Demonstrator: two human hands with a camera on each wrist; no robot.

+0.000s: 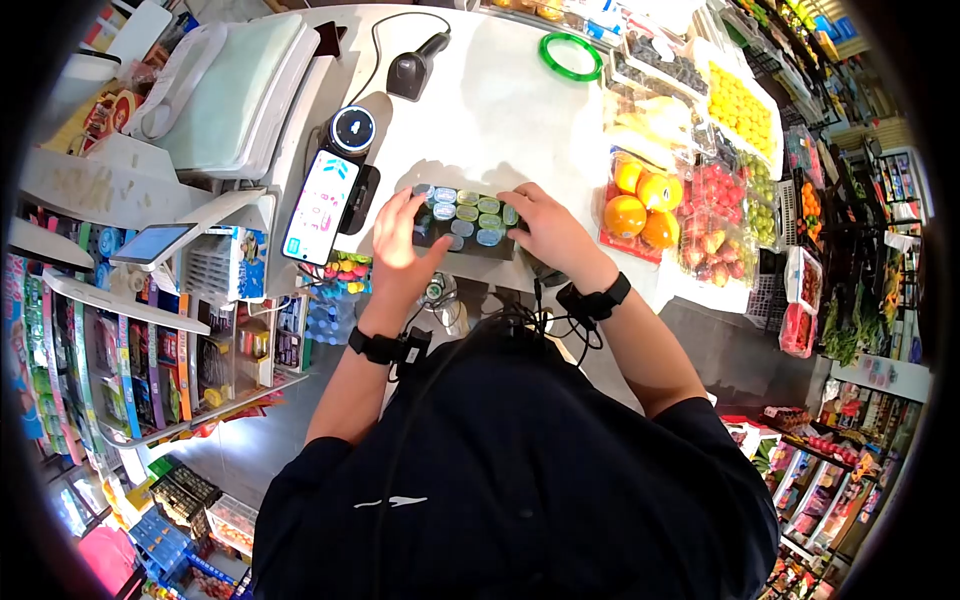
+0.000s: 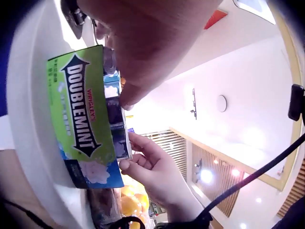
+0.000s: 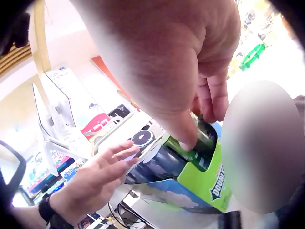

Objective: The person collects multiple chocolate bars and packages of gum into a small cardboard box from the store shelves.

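A shop checkout: a white counter (image 1: 480,110) with a barcode scanner (image 1: 415,65) and a green ring (image 1: 571,55) toward its far edge, packed fruit (image 1: 640,205) along its right edge, and a phone (image 1: 321,205) on a stand at its left edge.

At the near edge of the counter stands a Doublemint gum box (image 1: 467,216), an open display tray with rows of gum tubs showing from above. The left hand (image 1: 400,250) holds the box's left end, fingers spread over the top corner. The right hand (image 1: 545,230) holds the right end; the right wrist view shows its thumb and fingers curled over the box rim, touching a green tub inside.

Step in hand, as judged: the box is being steadied or squared up at the counter's near edge with a two-handed grip.

Next move, as judged: any shift calls for both ends to be moved together and level, since the tubs sit loose in the open tray and tilting could spill them.
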